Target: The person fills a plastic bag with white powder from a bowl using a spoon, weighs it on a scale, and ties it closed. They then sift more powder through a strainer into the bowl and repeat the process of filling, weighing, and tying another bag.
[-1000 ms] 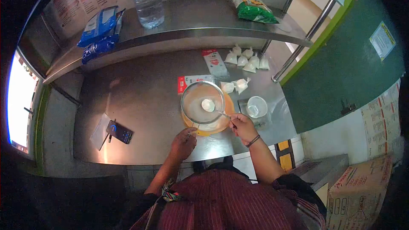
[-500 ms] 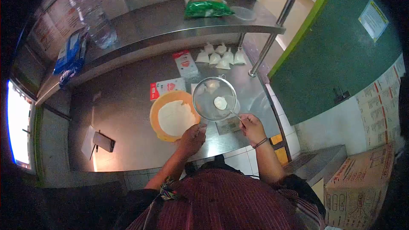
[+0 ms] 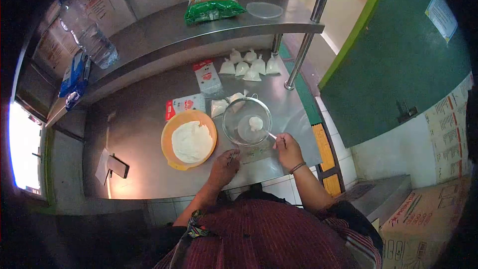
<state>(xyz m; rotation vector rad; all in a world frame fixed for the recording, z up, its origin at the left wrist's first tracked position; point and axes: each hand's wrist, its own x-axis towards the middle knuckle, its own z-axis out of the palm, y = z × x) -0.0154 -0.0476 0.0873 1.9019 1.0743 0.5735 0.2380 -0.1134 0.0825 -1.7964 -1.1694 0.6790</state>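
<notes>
My left hand is closed on the handle of a round mesh sieve, held up over the steel table. In my right hand is a spoon whose bowl, heaped with white powder, is over the sieve. Left of the sieve stands an orange bowl with white powder in it. Under and behind the sieve are a small bag of white powder and a flat object I cannot make out.
Several tied bags of white powder stand at the back. Two red and white packs lie behind the bowl. The raised shelf holds a green bag, a lid and a bottle. A phone is at the left.
The view has shifted, so the bowl and sieve appear further left. The bag behind the sieve shows more clearly. Both hands keep their holds.
</notes>
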